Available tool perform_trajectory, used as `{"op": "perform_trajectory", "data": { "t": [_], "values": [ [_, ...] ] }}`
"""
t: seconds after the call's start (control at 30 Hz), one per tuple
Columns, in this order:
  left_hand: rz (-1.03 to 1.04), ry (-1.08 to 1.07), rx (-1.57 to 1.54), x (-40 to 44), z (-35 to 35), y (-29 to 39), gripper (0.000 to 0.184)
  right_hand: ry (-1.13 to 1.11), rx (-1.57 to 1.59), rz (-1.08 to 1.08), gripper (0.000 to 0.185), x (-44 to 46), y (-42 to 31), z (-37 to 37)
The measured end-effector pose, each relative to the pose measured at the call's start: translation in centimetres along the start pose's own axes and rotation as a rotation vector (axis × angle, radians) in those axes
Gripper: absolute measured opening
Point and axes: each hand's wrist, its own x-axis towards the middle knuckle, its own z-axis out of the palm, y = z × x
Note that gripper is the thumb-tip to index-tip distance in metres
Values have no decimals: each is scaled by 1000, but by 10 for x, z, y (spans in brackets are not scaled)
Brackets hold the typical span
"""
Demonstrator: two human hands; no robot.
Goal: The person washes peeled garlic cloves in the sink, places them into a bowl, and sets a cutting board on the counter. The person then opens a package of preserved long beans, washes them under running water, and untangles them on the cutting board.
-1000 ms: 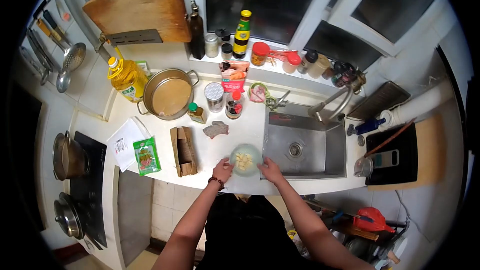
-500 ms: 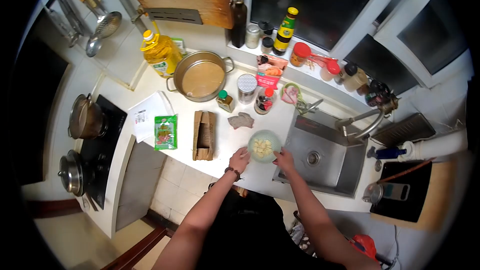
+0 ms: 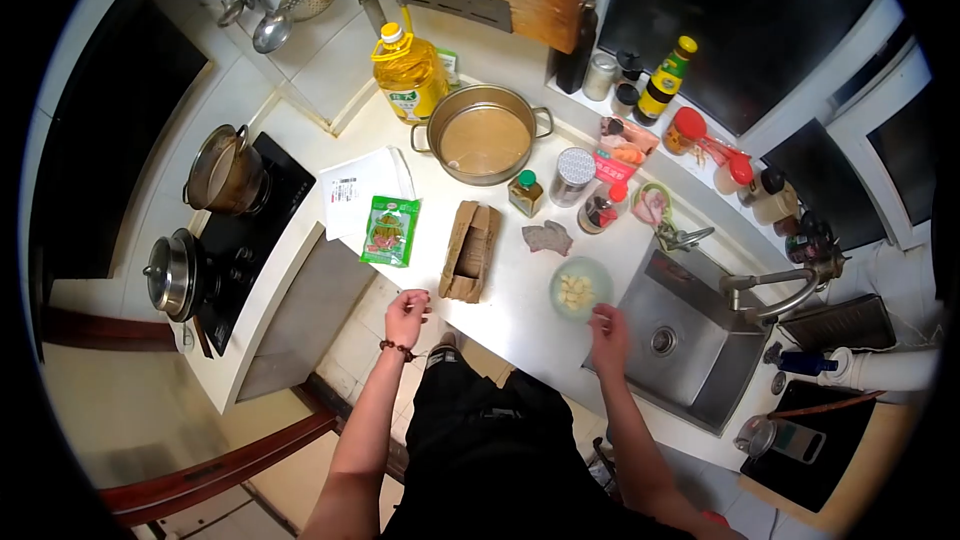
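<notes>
My left hand (image 3: pixel 407 318) hovers at the counter's front edge, with nothing in it and its fingers loosely bent. A beaded bracelet circles that wrist. Nearest to it is a brown cardboard box (image 3: pixel 485 240) with an opening in its top. My right hand (image 3: pixel 609 338) is by the lower right rim of a pale green bowl (image 3: pixel 566 271), its fingers loosely bent; whether they touch the rim I cannot tell. Peeled garlic cloves (image 3: pixel 576 292) lie in the bowl. Behind the bowl sits a greyish, flat, uneven piece (image 3: pixel 548 237), its kind unclear.
A steel sink (image 3: pixel 690 340) lies to the right, with a faucet (image 3: pixel 770 305). A large two-handled pot (image 3: pixel 485 140), oil jug (image 3: pixel 410 75), seasoning jars and a green packet (image 3: pixel 390 230) stand or lie on the counter. At left, pots (image 3: pixel 225 175) sit on the black stove.
Both hands were at the bowl's sides. My left hand has let go and moved left past the cardboard box; my right hand has loosened at the rim. The view has turned left.
</notes>
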Motion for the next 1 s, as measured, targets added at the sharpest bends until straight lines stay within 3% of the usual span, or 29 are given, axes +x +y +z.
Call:
{"op": "perform_trajectory", "data": {
  "t": [0.07, 0.13, 0.17, 0.27, 0.33, 0.37, 0.43, 0.47, 0.53, 0.6, 0.63, 0.77, 1.0],
  "values": [
    [-37, 61, 77, 24, -25, -14, 20, -303, -18, -31, 40, -2, -22, 34],
    [-12, 130, 156, 54, -51, -27, 24, -446, -14, 5, 58, -5, -24, 81],
    [16, 200, 239, 70, -64, -33, 29, -445, -20, 2, 58, -6, -26, 104],
    [64, 297, 387, 120, -103, -38, 36, -555, -175, 192, 92, -10, -59, 172],
    [-12, 212, 383, 154, -124, -32, 43, -511, -178, 283, 88, -10, -84, 207],
    [38, 175, 585, 166, -131, -31, 50, -482, -177, 290, 88, -8, -91, 222],
    [83, 33, 819, 178, -136, -16, 75, -359, -206, 313, 60, -2, -94, 238],
    [96, 11, 811, 180, -132, 0, 75, -334, -213, 317, 60, 10, -87, 242],
    [374, -194, 1121, 169, -122, 30, 84, -211, -611, 124, 26, 17, -75, 244],
    [480, -286, 1188, 178, -116, 21, 83, -37, -646, 38, 15, 16, -101, 237],
    [583, -346, 1246, 186, -112, 16, 83, -22, -676, 87, 17, 18, -105, 232],
    [584, -413, 1297, 210, -113, -2, 79, 2, -659, 221, 24, 15, -92, 208],
    [613, -389, 1345, 247, -142, -9, 69, 57, -792, 182, 25, 9, -87, 170]
  ]
}}
